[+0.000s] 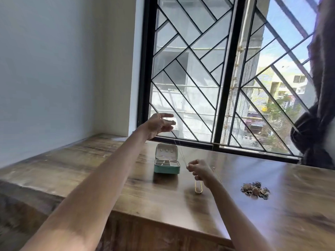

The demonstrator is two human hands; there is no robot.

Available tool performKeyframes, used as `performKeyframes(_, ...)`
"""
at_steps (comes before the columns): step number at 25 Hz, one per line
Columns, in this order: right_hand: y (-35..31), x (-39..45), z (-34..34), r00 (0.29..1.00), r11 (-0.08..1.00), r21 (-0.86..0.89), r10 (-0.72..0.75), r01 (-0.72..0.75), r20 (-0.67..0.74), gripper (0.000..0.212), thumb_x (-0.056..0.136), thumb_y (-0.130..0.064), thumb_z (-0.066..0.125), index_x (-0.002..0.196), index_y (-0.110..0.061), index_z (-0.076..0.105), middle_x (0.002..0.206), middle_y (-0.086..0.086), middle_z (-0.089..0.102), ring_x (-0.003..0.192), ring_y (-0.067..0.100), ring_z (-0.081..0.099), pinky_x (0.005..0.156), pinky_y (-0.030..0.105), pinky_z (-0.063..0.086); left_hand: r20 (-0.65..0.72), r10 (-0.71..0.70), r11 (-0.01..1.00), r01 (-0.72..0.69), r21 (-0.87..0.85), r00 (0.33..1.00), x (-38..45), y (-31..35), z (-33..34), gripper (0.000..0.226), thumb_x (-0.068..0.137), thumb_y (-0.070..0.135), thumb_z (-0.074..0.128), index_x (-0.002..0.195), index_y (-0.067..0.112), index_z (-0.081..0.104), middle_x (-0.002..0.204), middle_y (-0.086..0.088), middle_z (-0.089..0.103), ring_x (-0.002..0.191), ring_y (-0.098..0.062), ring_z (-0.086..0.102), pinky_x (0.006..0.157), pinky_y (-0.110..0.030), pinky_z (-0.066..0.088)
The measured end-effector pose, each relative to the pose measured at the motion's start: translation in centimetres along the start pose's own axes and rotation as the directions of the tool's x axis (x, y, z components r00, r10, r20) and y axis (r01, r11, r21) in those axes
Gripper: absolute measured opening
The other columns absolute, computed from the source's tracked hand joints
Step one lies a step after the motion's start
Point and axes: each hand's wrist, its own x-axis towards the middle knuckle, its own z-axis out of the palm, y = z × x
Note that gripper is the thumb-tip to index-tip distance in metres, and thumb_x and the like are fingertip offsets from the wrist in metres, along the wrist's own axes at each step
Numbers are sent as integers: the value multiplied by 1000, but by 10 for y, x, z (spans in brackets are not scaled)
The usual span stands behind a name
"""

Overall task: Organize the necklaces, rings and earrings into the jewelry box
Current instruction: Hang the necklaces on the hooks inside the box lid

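Note:
A small green jewelry box (166, 168) stands open on the wooden table, its lid (166, 151) upright and its compartments showing. A thin necklace chain (182, 154) is stretched in the air between my two hands. My left hand (159, 125) is raised high above the box and pinches the chain's upper end, its other fingers spread. My right hand (199, 169), just right of the box, is closed on the lower end. A gold loop-shaped piece (198, 187) lies on the table below my right wrist. A pile of mixed jewelry (255, 190) sits to the right.
The wooden table (137, 194) runs along a barred window (224, 75) behind the box. A dark curtain (320, 105) hangs at the far right. A white wall is at the left, and the table's front edge drops off near me.

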Motion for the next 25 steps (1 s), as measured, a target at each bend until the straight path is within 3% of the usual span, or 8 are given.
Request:
performKeyframes(5,-3,-9,0,998,988,-151,-27,35,52,18,85,-2,57,73,-14,56,64,2,53,50,8,32,39,16,19,58,46,989,-54,138,997,-4,12,16,36,84,-5,62,119,-4,57,86,-9,67,74,-14,65,71,-19,57)
performKeyframes(8,-2,-11,0,997,980,-195,-36,49,70,11,86,-4,59,78,-10,59,62,1,51,49,8,33,33,13,19,102,66,975,-86,207,993,-7,19,26,33,83,-4,63,116,-6,59,85,-9,68,76,-15,66,70,-19,57)
performKeyframes(12,-9,-3,-9,984,970,-202,-154,134,-87,15,87,-20,62,72,-20,63,63,-4,52,55,8,41,42,18,29,121,57,963,-87,257,991,-14,19,37,35,83,-5,62,118,-5,57,87,-12,65,79,-17,63,70,-19,57)
performKeyframes(14,-29,-4,-14,951,965,-120,-252,233,-181,16,88,-24,60,75,-18,67,67,-2,58,58,11,47,48,21,34,128,57,955,-91,283,990,-16,19,37,36,83,-4,64,118,-4,57,87,-12,65,78,-17,62,68,-19,56)
performKeyframes(16,-58,-17,-20,917,935,12,-345,354,-201,17,91,-23,58,92,-10,69,77,1,63,65,11,55,54,21,43,152,41,939,-90,332,988,-19,20,37,35,82,-2,65,117,-2,58,88,-12,65,76,-17,62,69,-21,56)
performKeyframes(18,-83,-31,-24,894,891,106,-429,442,-127,21,92,-22,59,105,-7,68,89,2,65,76,10,60,64,21,49,176,26,918,-93,385,984,-24,24,39,35,81,1,68,115,0,59,90,-13,64,73,-17,62,69,-22,56)
performKeyframes(20,-95,-41,-25,870,865,92,-491,493,-41,27,90,-21,61,113,-6,65,92,4,66,79,10,62,70,22,51,194,28,903,-108,416,981,-30,30,42,35,80,2,69,114,-1,60,90,-15,62,69,-16,62,66,-21,57)
performKeyframes(25,-96,-59,-31,845,838,132,-535,529,12,26,85,-8,66,111,-1,64,80,11,67,63,6,64,66,17,55,248,3,892,-115,438,969,-51,41,41,36,82,0,66,117,-1,58,87,-16,65,69,-19,64,71,-25,58)
